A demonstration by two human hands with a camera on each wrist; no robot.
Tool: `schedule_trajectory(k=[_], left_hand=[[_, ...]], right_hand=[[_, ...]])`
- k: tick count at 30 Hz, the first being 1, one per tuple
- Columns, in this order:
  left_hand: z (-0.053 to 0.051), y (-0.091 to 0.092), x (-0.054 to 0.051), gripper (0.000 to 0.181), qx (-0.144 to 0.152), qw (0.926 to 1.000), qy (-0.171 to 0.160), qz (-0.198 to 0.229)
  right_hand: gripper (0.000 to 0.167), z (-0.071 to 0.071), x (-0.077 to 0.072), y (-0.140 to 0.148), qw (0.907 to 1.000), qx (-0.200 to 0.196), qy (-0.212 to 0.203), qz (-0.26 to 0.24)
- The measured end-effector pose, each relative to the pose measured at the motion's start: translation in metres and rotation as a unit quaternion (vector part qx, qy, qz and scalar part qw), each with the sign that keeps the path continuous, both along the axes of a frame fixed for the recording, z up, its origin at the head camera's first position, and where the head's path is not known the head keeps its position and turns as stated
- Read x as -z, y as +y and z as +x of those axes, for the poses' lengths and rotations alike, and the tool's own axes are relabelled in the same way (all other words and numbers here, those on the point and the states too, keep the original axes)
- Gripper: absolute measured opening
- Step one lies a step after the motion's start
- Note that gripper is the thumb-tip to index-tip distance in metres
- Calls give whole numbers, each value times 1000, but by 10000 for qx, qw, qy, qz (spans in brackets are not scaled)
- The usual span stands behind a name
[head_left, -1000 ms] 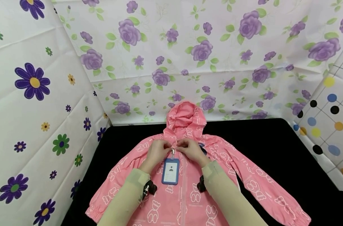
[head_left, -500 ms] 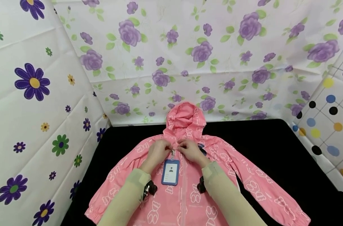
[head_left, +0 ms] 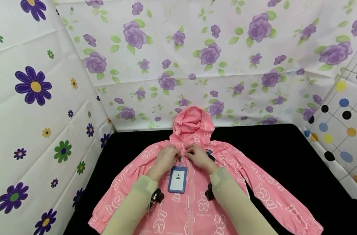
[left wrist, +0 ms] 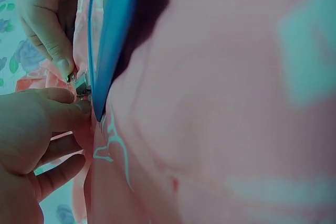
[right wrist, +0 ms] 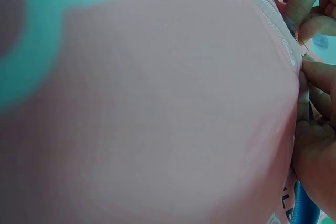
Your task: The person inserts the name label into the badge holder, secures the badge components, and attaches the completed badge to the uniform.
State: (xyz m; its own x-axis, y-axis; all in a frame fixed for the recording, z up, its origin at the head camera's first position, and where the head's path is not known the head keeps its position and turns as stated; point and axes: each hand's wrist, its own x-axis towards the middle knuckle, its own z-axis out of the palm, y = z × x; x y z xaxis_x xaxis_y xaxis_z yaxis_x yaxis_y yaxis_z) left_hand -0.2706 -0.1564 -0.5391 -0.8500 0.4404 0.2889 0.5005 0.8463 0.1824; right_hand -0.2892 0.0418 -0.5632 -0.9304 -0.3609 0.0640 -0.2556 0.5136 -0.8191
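Note:
A pink hooded jacket (head_left: 172, 209) with white bear outlines lies spread front side up. Just below its collar my left hand (head_left: 167, 158) pinches the small metal clip (left wrist: 81, 85) of a blue badge holder (head_left: 169, 182). A white card with a figure icon shows in the holder, which hangs over the jacket's front. My right hand (head_left: 199, 157) pinches the jacket beside the clip, near the zip (right wrist: 270, 17). In the right wrist view a thin, pin-like line shows between the fingertips of both hands. Whether it passes through the cloth is hidden.
A black tabletop (head_left: 263, 137) lies under the jacket. Behind it hangs a white sheet (head_left: 154, 58) with purple roses, and patterned sheets flank both sides. The jacket's sleeves (head_left: 284, 192) stretch out left and right. A dark blue patch (head_left: 210, 156) sits beside my right hand.
My left hand has shifted slightly right, closer to my right hand, now covering more of the clip. The badge holder has slid down a little. My right hand stays nearly in place.

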Motion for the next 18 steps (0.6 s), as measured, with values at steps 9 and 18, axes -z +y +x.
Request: schedule_trajectory(k=[9,18], left_hand=[[1,4,-2,18,-64,9997,-36,-215],[0,6,-4,21,-172,9992,-163,-325]], right_hand=[[17,-1,3,1,9999,-34,121,115],[17,-2,3,1,9999,-89,76,-1]])
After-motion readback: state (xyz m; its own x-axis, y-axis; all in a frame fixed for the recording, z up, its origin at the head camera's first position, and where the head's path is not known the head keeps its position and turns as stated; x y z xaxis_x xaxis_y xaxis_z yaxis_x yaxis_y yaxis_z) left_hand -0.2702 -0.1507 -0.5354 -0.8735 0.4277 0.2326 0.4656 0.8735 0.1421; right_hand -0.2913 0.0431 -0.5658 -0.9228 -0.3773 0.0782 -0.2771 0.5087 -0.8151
